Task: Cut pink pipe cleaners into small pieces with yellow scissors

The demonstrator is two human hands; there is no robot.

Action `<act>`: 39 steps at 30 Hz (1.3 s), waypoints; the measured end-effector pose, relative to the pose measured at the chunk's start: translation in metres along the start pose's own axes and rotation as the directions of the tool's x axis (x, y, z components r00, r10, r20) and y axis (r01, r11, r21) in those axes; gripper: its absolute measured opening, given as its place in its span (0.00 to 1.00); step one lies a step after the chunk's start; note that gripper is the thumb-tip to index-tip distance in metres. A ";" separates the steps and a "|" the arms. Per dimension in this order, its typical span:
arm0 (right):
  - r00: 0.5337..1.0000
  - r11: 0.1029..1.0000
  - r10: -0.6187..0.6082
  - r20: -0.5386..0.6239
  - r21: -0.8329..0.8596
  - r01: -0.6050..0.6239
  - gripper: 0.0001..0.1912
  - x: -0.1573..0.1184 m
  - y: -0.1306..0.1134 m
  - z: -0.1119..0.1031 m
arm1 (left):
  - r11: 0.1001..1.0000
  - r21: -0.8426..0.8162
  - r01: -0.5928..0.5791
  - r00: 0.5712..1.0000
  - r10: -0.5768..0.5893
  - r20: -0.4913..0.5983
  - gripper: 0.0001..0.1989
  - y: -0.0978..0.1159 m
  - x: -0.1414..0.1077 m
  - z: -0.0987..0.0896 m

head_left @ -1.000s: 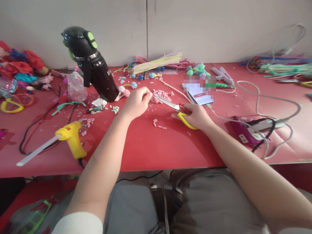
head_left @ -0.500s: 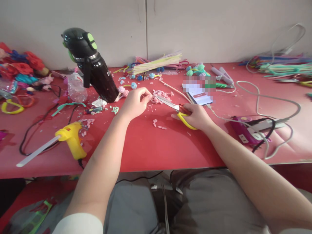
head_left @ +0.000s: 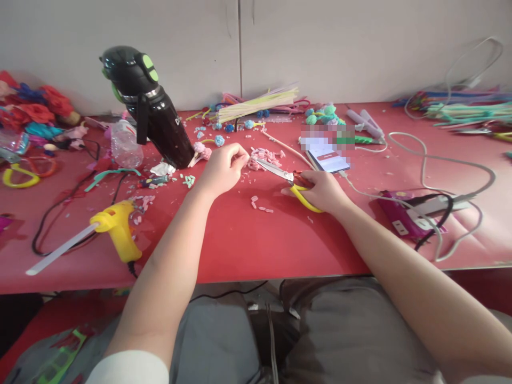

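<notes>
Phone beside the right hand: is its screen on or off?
On. The phone shows a bright, pale screen with a red band across it; a white cable runs from its near end.

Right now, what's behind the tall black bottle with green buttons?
Behind the bottle: a clear plastic container, partly covered, and farther back the pale grey wall. Anything directly behind it is hidden.
</notes>
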State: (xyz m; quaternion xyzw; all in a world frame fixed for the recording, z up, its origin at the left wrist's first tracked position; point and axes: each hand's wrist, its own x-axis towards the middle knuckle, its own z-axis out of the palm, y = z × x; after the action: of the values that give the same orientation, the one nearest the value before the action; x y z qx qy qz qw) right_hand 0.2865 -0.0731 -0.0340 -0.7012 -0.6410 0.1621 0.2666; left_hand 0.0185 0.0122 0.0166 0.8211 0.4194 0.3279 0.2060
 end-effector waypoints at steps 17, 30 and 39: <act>0.997 0.995 0.056 -0.062 0.084 -0.051 0.35 0.002 0.001 0.005 | 1.000 -0.001 -0.012 0.904 0.011 0.428 0.06 0.002 -0.007 -0.002; 0.995 0.998 0.064 -0.080 0.026 -0.062 0.36 0.004 -0.003 0.005 | 0.954 0.296 0.051 0.986 -0.094 0.135 0.05 -0.004 0.016 0.044; 0.994 0.996 0.084 -0.076 0.019 -0.082 0.40 0.004 -0.006 0.003 | 0.935 0.350 0.059 0.991 -0.096 0.089 0.02 -0.006 0.020 0.053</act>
State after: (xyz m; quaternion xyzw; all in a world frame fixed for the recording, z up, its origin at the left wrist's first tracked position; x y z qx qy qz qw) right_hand 0.2802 -0.0683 -0.0329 -0.7308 -0.5992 0.1510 0.2898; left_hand 0.0618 0.0292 -0.0171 0.8433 0.4912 0.1972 0.0928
